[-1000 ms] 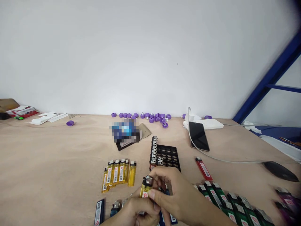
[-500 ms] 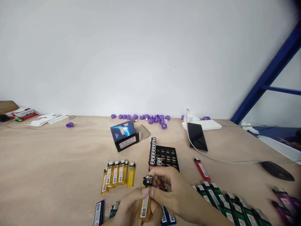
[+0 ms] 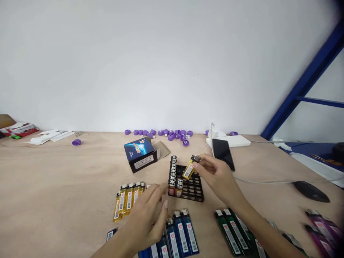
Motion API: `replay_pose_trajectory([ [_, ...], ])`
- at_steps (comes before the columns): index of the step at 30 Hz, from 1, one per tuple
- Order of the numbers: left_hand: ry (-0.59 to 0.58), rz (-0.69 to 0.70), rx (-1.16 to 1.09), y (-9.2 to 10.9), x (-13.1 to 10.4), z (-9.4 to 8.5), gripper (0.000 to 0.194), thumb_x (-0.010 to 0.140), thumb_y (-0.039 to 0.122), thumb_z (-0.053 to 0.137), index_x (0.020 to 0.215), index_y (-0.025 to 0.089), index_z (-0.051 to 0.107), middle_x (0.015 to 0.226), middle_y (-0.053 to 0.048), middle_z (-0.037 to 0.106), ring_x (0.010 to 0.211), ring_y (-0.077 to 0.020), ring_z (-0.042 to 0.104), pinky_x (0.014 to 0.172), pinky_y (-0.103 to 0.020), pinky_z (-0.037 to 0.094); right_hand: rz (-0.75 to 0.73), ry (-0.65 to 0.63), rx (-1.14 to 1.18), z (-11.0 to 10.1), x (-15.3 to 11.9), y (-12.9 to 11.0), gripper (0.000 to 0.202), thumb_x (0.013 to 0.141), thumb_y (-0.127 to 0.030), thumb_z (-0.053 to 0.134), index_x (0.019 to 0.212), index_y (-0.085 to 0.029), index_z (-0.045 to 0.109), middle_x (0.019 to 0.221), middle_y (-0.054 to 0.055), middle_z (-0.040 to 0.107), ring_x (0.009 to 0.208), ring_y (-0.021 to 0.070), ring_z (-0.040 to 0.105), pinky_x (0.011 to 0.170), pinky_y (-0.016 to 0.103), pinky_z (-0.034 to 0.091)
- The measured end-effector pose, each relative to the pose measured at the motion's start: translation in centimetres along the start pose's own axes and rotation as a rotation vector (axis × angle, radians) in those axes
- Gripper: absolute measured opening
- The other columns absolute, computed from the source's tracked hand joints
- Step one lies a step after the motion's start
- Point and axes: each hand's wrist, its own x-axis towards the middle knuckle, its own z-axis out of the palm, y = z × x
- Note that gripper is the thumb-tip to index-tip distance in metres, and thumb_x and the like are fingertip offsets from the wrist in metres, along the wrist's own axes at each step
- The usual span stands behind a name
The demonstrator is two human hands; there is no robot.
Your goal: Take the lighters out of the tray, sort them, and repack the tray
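Observation:
A yellow lighter (image 3: 189, 170) is pinched at its metal top by my right hand (image 3: 217, 175), tilted over the black grid tray (image 3: 194, 190). Lighters (image 3: 172, 173) stand upright in the tray's left column, and a short second column begins at its near end. My left hand (image 3: 147, 215) holds nothing, fingers apart, just short of the tray's near left corner. It partly covers a group of yellow lighters (image 3: 129, 197) lying on the table. Blue lighters (image 3: 182, 234) lie in front, just right of the left hand.
A blue box (image 3: 141, 154) with an open flap lies behind the tray. Purple caps (image 3: 176, 134) line the wall. To the right are a phone (image 3: 223, 154), a white power strip (image 3: 239, 141), a cable, a black mouse (image 3: 310, 191), green lighters (image 3: 230, 231) and purple lighters (image 3: 321, 229).
My right hand has carried the yellow lighter away from my left hand, forward over the tray. The left hand has let go of it and its fingers have spread.

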Motion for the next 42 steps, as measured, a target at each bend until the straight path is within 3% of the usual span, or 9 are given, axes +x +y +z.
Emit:
replay_pose_trajectory([
  [3,-0.135,0.119,0.277,-1.0,0.4,-0.1,0.062,0.092,0.008,0.040,0.151,0.022,0.027,0.153,-0.018,0.027,0.141,-0.0328,0.031,0.110,-0.052,0.038,0.031,-0.069,-0.082,0.7,0.2,2.0,0.015,0.086,-0.034,0.057,0.082,-0.021,0.063,0.077,0.003,0.074,0.073,0.0209,0.071,0.066,0.029,0.054],
  [5,-0.199,0.128,0.384,-1.6,0.6,0.1,0.071,0.090,0.005,0.039,0.155,0.026,0.020,0.160,-0.016,0.004,0.148,-0.0376,0.012,0.113,-0.060,0.031,0.030,-0.114,-0.103,1.4,0.0,2.8,0.013,0.085,-0.031,0.057,0.081,-0.021,0.064,0.077,0.003,0.076,0.072,0.0215,0.072,0.064,0.029,0.054],
  [8,-0.267,0.089,0.447,-2.1,0.6,0.5,0.077,0.087,0.003,0.041,0.156,0.030,0.017,0.161,-0.013,-0.007,0.148,-0.0414,0.008,0.111,-0.064,0.031,0.015,-0.148,-0.142,2.2,-0.4,3.2,0.012,0.085,-0.026,0.055,0.079,-0.021,0.064,0.077,0.004,0.077,0.072,0.0222,0.073,0.064,0.030,0.054],
  [16,-0.263,0.061,0.405,-2.1,0.3,0.7,0.075,0.089,0.007,0.041,0.156,0.032,0.016,0.161,-0.014,0.001,0.147,-0.0412,0.015,0.108,-0.062,0.038,-0.042,-0.142,-0.228,2.4,-0.6,3.1,0.010,0.087,-0.022,0.056,0.082,-0.021,0.065,0.079,0.004,0.077,0.074,0.0214,0.072,0.067,0.030,0.052],
  [26,-0.250,0.045,0.379,-2.0,0.1,0.5,0.069,0.093,0.011,0.041,0.154,0.032,0.019,0.160,-0.015,0.007,0.147,-0.0398,0.019,0.110,-0.061,0.036,-0.105,-0.234,-0.349,2.4,-0.9,2.7,0.015,0.092,-0.016,0.052,0.096,-0.018,0.066,0.088,0.007,0.077,0.080,0.0215,0.072,0.070,0.029,0.052],
  [31,-0.132,-0.020,0.388,-1.8,1.2,-1.0,0.058,0.098,0.019,0.038,0.152,0.028,0.020,0.159,-0.015,0.016,0.147,-0.0346,0.022,0.113,-0.058,0.035,-0.130,-0.257,-0.460,2.5,-1.2,2.5,0.018,0.094,-0.015,0.049,0.102,-0.017,0.066,0.090,0.008,0.075,0.079,0.0218,0.070,0.067,0.028,0.047],
  [36,-0.001,-0.077,0.409,-2.3,2.5,-3.8,0.044,0.098,0.029,0.043,0.141,0.023,0.037,0.146,-0.015,0.039,0.136,-0.0329,0.041,0.109,-0.054,0.041,-0.108,-0.254,-0.529,2.8,-1.4,2.4,0.022,0.094,-0.013,0.048,0.106,-0.018,0.066,0.091,0.009,0.074,0.082,0.0215,0.069,0.068,0.028,0.046],
  [39,-0.091,-0.099,0.446,-3.2,2.1,-5.2,0.044,0.095,0.032,0.048,0.138,0.023,0.042,0.145,-0.014,0.042,0.135,-0.0343,0.043,0.109,-0.056,0.041,-0.092,-0.273,-0.553,2.8,-1.4,2.5,0.020,0.094,-0.012,0.049,0.101,-0.018,0.066,0.089,0.008,0.074,0.080,0.0207,0.069,0.066,0.026,0.044],
  [42,-0.300,-0.151,0.412,-4.1,1.2,-6.0,0.052,0.091,0.034,0.055,0.141,0.025,0.042,0.151,-0.013,0.040,0.138,-0.0353,0.040,0.111,-0.057,0.037,-0.083,-0.304,-0.575,2.7,-1.4,2.6,0.019,0.092,-0.009,0.049,0.096,-0.018,0.066,0.085,0.007,0.073,0.076,0.0200,0.068,0.063,0.026,0.041],
])
